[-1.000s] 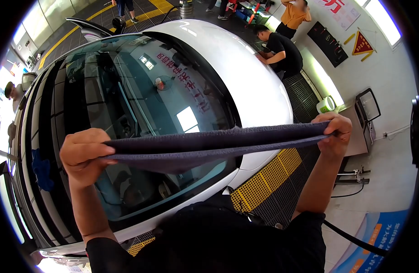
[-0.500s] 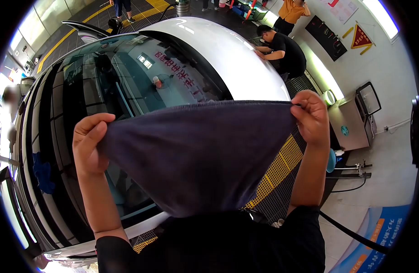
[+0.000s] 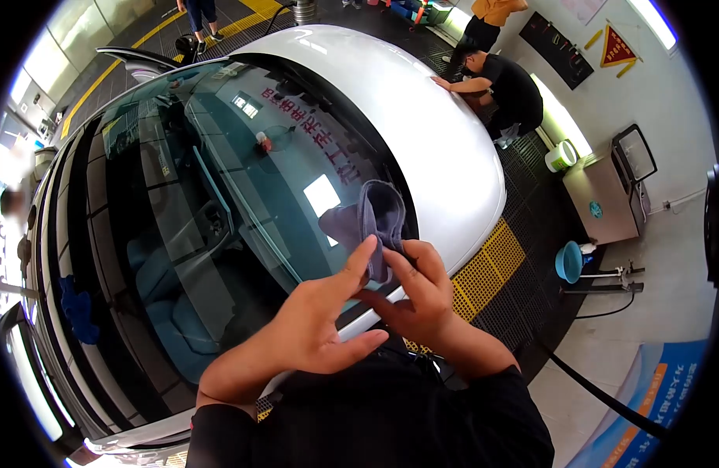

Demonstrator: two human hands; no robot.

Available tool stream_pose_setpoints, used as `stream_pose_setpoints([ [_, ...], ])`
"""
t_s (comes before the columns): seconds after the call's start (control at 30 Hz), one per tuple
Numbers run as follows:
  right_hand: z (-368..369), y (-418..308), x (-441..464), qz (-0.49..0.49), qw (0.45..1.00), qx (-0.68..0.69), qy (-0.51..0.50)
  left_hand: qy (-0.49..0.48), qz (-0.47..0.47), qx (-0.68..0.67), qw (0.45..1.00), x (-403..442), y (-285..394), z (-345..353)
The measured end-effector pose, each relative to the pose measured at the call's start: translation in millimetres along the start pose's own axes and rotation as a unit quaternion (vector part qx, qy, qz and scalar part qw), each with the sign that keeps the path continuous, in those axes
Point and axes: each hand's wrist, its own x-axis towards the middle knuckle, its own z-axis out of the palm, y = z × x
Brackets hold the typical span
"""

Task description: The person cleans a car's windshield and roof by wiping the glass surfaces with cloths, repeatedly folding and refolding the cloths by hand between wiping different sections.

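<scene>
A grey-purple cloth (image 3: 365,222), bunched and folded over, is between my two hands above the car's windshield. My left hand (image 3: 320,312) presses its fingers to the cloth's near side, with the thumb sticking out below. On the other side my right hand (image 3: 422,292) has its fingers bent round the cloth's lower end; part of its grip is hidden. Beneath them is the white car's windshield (image 3: 258,187), with red lettering reflected in it. The white hood (image 3: 422,140) lies beyond.
A person in black (image 3: 515,93) leans over the hood's far end, hands on it. Another person in orange stands behind. A blue cloth (image 3: 78,308) lies on the dark roof. By the right wall are a blue basin (image 3: 568,261), a green-white bucket (image 3: 560,156) and a black hose (image 3: 601,394).
The cloth, stretched wide between both hands before, is now folded small. My hands have come together in the middle. The person in black has shifted slightly to the right.
</scene>
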Motion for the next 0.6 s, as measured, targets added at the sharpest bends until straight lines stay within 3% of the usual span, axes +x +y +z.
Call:
stream_pose_setpoints([
  [0.07,-8,15,-3,-0.022,1.0,-0.009,-0.005,-0.073,-0.018,0.028,0.997,5,-3,-15],
  [0.13,-12,23,2,0.009,0.998,0.055,-0.02,-0.048,0.015,0.072,0.996,14,-22,-20],
  [0.2,-21,32,8,0.024,0.99,0.126,-0.066,-0.092,-0.002,0.181,0.979,41,-20,-31],
  [0.23,-20,39,8,0.026,0.985,0.164,-0.055,-0.113,-0.033,0.156,0.981,52,-26,-33],
  [0.33,-26,50,15,0.064,0.976,0.198,-0.066,-0.217,0.041,0.237,0.946,67,-59,-36],
  [0.37,-31,52,17,0.064,0.977,0.189,-0.079,-0.27,0.012,0.246,0.931,70,-64,-37],
  [0.5,-47,60,14,0.162,0.96,0.221,-0.057,-0.309,-0.042,0.385,0.869,77,-72,-43],
  [0.6,-59,66,8,0.241,0.95,0.193,-0.042,-0.27,-0.089,0.411,0.866,84,-60,-48],
])
